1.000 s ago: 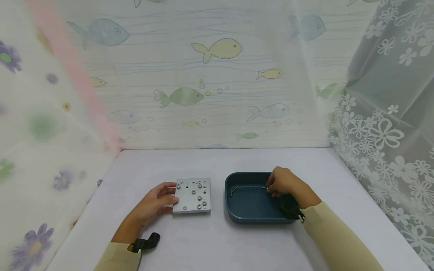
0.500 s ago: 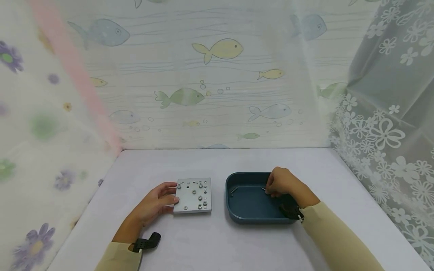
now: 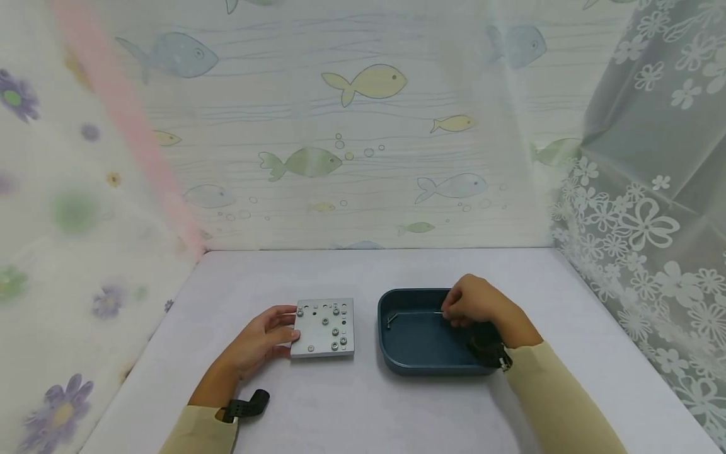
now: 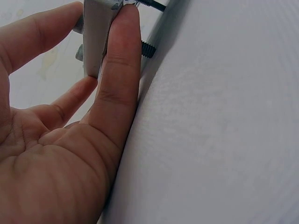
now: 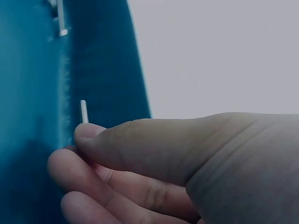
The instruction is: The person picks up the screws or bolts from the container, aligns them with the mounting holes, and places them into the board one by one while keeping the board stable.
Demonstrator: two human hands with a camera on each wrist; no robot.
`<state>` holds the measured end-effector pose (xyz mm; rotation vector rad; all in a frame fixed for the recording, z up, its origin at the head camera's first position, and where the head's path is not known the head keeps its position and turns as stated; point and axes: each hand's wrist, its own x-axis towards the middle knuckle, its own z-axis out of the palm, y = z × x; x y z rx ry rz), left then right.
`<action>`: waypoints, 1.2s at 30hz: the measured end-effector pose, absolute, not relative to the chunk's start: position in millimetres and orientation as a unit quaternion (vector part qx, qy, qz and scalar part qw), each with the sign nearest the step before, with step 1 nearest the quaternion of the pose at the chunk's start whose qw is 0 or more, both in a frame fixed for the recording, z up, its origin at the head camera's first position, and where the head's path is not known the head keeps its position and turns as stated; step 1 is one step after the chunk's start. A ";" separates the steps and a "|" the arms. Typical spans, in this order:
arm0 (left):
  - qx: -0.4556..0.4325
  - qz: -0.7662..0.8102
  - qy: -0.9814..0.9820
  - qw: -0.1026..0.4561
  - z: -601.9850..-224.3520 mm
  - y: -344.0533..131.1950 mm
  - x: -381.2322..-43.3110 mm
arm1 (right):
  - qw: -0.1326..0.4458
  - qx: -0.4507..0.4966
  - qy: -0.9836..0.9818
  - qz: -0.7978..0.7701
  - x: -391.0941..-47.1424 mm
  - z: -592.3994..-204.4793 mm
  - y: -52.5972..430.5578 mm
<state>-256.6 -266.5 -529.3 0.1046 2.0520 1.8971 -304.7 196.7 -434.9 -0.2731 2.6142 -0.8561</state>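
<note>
Right hand (image 3: 473,301) pinched a screw (image 5: 84,111) between thumb and fingers, over the far right of the tray (image 3: 425,343), left hand (image 3: 262,337) gripped the left edge of the plate (image 3: 312,331), bolts (image 3: 335,331) stood in it, both sat apart on the counter (image 3: 351,410).

White table (image 3: 363,407), fish-print backdrop (image 3: 363,135), blurred floral hanging (image 3: 74,258), seemingly fabric, lacy curtain (image 3: 646,189) right
</note>
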 end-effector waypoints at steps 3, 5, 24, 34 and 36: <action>0.038 0.670 0.722 0.172 -529.1 -266.6 -256.7 | 0.180 -0.100 0.924 -0.321 -305.2 -430.4 197.4; 0.039 0.671 0.720 0.172 -529.2 -266.6 -257.0 | 0.168 -0.108 0.921 -0.334 -305.1 -427.5 197.3; 0.045 0.671 0.719 0.176 -530.9 -269.5 -264.9 | 0.052 -0.147 0.890 -0.428 -303.5 -397.5 156.3; 0.045 0.676 0.714 0.178 -531.0 -269.3 -264.8 | 0.024 -0.175 0.874 -0.453 -299.6 -394.7 120.9; 0.045 0.677 0.713 0.177 -531.6 -269.8 -265.4 | 0.021 -0.179 0.873 -0.453 -300.1 -397.8 113.6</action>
